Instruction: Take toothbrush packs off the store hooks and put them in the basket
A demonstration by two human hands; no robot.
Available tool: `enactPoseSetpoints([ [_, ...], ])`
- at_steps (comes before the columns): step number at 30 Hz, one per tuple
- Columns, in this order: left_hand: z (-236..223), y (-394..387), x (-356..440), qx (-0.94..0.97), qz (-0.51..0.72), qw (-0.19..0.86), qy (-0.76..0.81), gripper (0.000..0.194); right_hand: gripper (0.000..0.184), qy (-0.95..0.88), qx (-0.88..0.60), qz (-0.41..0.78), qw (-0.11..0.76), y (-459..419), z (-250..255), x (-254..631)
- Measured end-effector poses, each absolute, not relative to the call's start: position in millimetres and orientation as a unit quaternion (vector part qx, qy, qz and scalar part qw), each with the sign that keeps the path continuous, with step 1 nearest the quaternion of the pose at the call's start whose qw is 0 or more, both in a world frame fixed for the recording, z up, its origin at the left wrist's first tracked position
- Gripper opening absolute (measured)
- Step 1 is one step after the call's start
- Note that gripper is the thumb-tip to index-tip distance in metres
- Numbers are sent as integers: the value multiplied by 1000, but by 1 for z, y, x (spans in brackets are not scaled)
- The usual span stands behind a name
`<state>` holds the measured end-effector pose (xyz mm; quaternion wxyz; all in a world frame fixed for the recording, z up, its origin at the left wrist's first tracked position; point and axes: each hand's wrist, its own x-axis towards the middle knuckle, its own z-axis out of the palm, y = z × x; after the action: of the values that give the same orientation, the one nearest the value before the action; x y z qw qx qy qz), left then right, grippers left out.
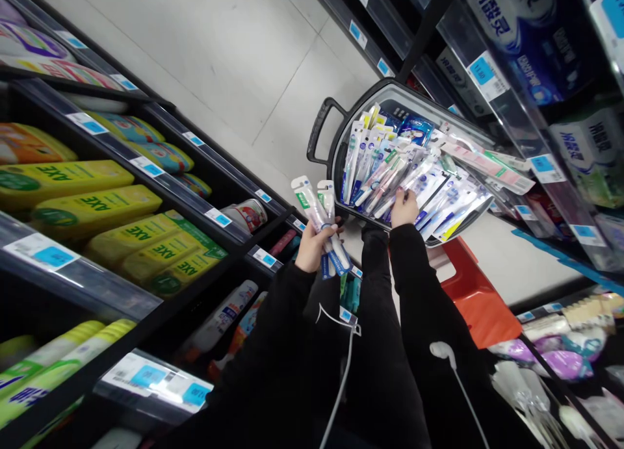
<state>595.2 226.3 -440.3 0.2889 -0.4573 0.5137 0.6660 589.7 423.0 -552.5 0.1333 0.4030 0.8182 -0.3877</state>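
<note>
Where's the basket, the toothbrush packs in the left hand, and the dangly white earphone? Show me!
Basket (318, 128): head view, on its dark side handle.
Toothbrush packs (314, 208): head view, on one pack, just above the fingers.
White earphone (441, 351): head view, on the earbud.

open air is lying above the basket (397, 97), handle (318, 125) is jutting over floor (234, 65), shelves (519, 121) are crowding its right side

I can read AXE on the yellow bottles (100, 205) at nine o'clock, 冷酸灵 on the blue pack (548, 56) at two, and again on the pale pack (587, 151) towards three.
</note>
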Motion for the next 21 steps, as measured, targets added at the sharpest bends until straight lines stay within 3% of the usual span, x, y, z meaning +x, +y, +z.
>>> enactPoseSetpoints([
  [7,-442,223,601,-470,675,266,502,45,35,865,373,-256,215,416,-536,565],
  [16,-451,226,587,-451,685,231,523,50,31,870,388,-255,167,419,-547,580],
  [21,-447,223,593,-433,681,249,536,46,32,871,392,-267,128,427,-523,590],
])
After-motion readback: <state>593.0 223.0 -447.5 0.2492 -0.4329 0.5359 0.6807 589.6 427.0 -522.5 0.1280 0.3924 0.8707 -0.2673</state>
